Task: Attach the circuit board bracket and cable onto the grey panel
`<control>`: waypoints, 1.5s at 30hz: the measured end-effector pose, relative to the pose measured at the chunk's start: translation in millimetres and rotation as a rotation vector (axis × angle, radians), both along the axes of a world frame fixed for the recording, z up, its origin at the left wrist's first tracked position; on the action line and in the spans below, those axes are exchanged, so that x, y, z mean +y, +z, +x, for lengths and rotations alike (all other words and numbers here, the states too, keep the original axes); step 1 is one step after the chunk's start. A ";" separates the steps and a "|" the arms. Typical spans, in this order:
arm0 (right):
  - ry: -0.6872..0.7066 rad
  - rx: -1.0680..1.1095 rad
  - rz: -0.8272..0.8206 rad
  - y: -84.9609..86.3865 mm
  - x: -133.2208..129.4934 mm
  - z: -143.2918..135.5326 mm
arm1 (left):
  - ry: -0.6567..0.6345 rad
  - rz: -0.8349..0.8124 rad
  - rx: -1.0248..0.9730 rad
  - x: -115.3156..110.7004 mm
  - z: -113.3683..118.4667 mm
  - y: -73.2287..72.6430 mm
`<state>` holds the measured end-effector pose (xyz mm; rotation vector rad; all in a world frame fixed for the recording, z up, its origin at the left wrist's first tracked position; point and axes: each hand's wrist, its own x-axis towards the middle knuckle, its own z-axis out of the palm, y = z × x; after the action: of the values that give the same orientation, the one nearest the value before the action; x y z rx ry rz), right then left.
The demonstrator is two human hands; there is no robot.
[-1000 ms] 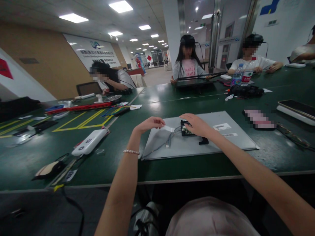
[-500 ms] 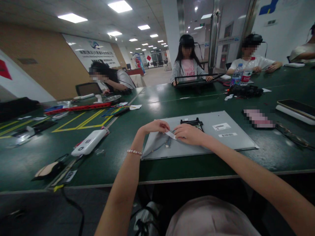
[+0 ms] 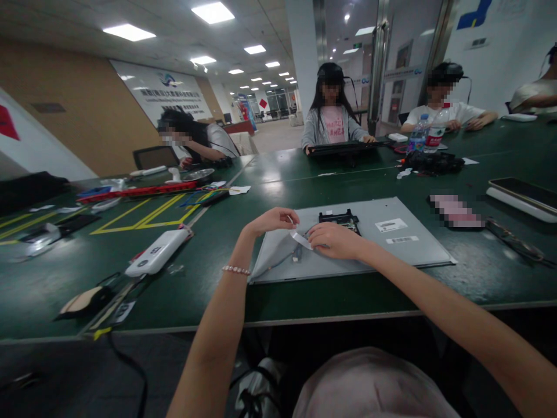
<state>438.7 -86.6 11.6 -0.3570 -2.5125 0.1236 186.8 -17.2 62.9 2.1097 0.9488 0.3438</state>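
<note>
A flat grey panel [image 3: 369, 255], which looks like the back of a display, lies on the green table before me. My left hand [image 3: 276, 220] is over its left part, thumb and fingers pinched on one end of a narrow white strip [image 3: 301, 239]. The strip looks like tape or paper and bends between my hands. Fingers curled, my right hand [image 3: 334, 238] is at the strip's other end; its fingertips are partly hidden. A thin cable [image 3: 278, 263] with a small plug runs below the strip. Behind my right hand sits a black part [image 3: 339, 217] on the panel.
A white power bank [image 3: 159, 251] and a mouse [image 3: 87, 299] are to the left. A pink phone [image 3: 456, 210], glasses [image 3: 516, 238] and another phone [image 3: 524, 194] lie right. Across the table, a person holds a black frame [image 3: 346, 148] near bottles [image 3: 434, 136].
My left hand has risen slightly, and the strip's left end now curls up with it. My right hand has barely moved. The person across has lowered the black frame.
</note>
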 end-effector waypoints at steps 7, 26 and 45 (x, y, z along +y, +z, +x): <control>0.002 -0.039 0.000 4.9 -4.1 -0.8 | -0.184 -0.030 0.230 -9.6 18.0 4.6; -0.065 -0.139 -0.052 12.9 -15.6 1.5 | -0.081 0.097 0.469 -13.2 31.9 -7.2; -0.084 -0.092 -0.072 12.6 -20.6 -0.5 | -0.049 0.103 0.441 -12.4 27.2 -8.6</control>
<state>438.2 -107.2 24.2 -0.5070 -2.5835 0.1685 213.9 -29.6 54.3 2.3504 1.1431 -0.1083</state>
